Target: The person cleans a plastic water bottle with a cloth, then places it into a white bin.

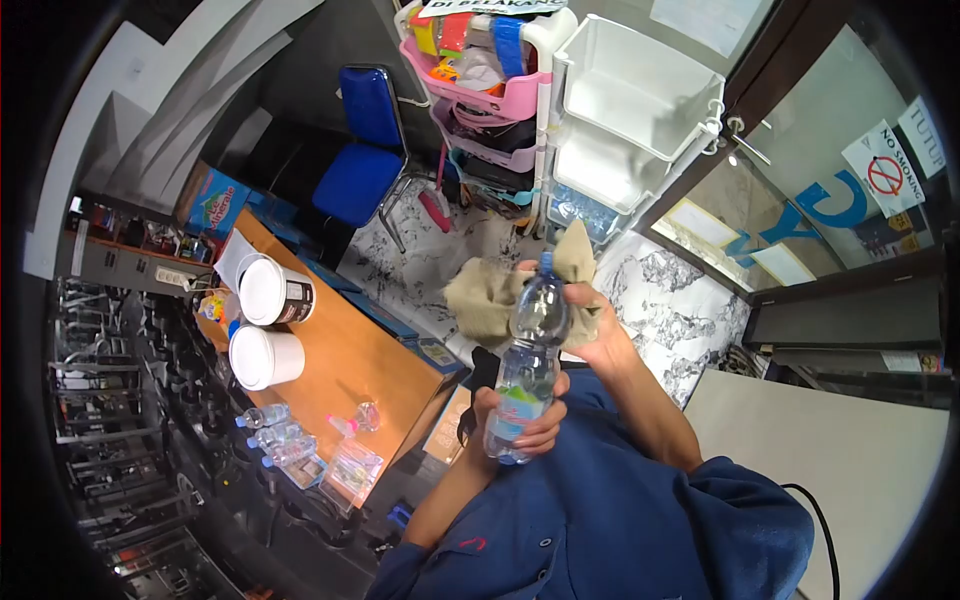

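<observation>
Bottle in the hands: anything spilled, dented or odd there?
Nothing stands out. The bottle is capped and looks undented, left hand gripping its base, right hand pressing a cloth against its top. No spill shows on the desk.

Clear plastic water bottle upright between hands. Left hand grips lower part; right hand above it, at shoulder. Beige cloth between right hand and bottle, spilling left of grip. Orange wooden table left of grip, white lidded buckets on it. Blue chair beyond table. Pink-and-white tiered plastic rack beyond grip.
</observation>
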`<state>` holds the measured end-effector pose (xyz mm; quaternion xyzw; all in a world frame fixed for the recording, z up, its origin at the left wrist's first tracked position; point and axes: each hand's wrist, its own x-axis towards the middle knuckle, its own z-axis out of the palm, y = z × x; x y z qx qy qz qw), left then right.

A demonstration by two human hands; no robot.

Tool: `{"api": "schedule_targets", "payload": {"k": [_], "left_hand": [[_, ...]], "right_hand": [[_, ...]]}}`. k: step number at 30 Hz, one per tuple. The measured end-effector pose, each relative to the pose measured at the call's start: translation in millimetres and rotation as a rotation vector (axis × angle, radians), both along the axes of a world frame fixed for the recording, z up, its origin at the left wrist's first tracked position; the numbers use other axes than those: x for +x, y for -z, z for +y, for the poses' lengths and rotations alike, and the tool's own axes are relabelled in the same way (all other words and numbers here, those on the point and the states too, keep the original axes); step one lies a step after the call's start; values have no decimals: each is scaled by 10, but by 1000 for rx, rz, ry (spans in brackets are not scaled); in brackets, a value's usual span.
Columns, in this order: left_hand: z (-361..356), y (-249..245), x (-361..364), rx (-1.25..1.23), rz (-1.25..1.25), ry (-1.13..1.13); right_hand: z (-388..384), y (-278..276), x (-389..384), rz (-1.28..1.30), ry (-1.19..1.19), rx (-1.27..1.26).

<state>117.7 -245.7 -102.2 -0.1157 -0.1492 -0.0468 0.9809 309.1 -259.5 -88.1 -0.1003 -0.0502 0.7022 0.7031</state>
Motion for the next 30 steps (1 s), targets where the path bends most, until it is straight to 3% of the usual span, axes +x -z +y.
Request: {"api": "schedule_targets", "payload": {"k": [1,5,9,13,17,21,23,24,26,28,29,30], "left_hand": [[-38,70,58,-206,-212,68],[50,10,-91,62,140,-2],[239,-183,-47,816,544,-178],[287,-203,45,1391,805,-291],[222,-235,172,1893,1010,-693],[213,-349,192,2139,1242,-707],[291,-188,108,2080,1262,-695],[361,-109,108,1995,1278,-693],[442,-79,56,1804,1146,-787],[551,-33,-43,1599,1031,-778],[591,-14,-120,1490,984,-733],[579,-238,-156,1262,1003,-616]], "right_hand": [[8,52,25,181,-82,107],[-115,-22,11,-152,50,-137],[-149,-244,-129,-478,305,-476],[-70,-296,-265,-717,593,-478],[-120,-258,-285,-1033,487,-489],[-164,-220,-405,-1560,470,-396],[-248,-406,-526,-1687,286,-395],[-269,-334,-601,-1886,369,-305],[-274,-309,-648,-2052,455,-186],[-275,-459,-554,-1993,453,-150],[-314,-434,-439,-1790,352,-194],[-338,-430,-394,-1431,402,-190]]}}
